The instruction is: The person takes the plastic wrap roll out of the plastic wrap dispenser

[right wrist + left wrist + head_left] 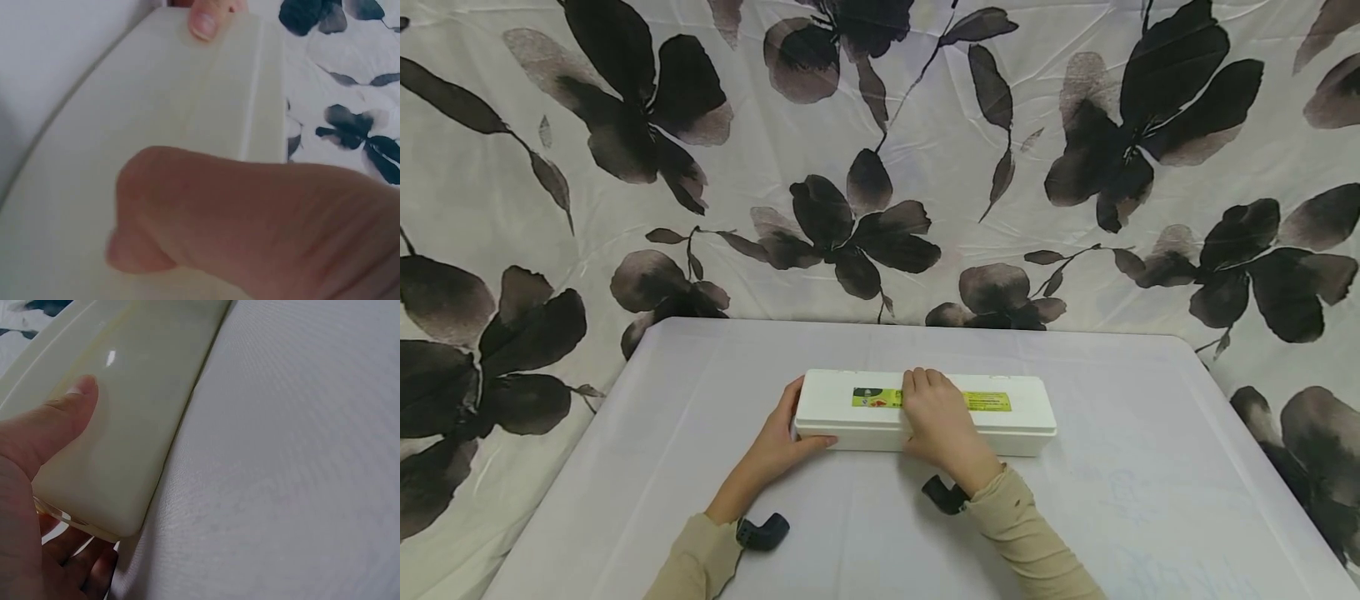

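A long white lidded plastic box (925,439) lies crosswise on the table, with a yellow-green label (988,402) on its lid. My left hand (782,433) grips the box's left end. Its thumb lies on the front wall, and the other fingers reach round the end, as the left wrist view also shows. Over the middle of the lid, my right hand (942,421) covers part of the label. Its fingers extend across the top toward the back, while the thumb (140,250) bears on the front wall. The lid looks closed; the contents are hidden.
A white cloth covers the table (1120,483), whose back edge runs behind the box. Beyond it hangs a pale curtain (970,183) with dark flowers. Black wrist devices (763,532) sit at both sleeve cuffs.
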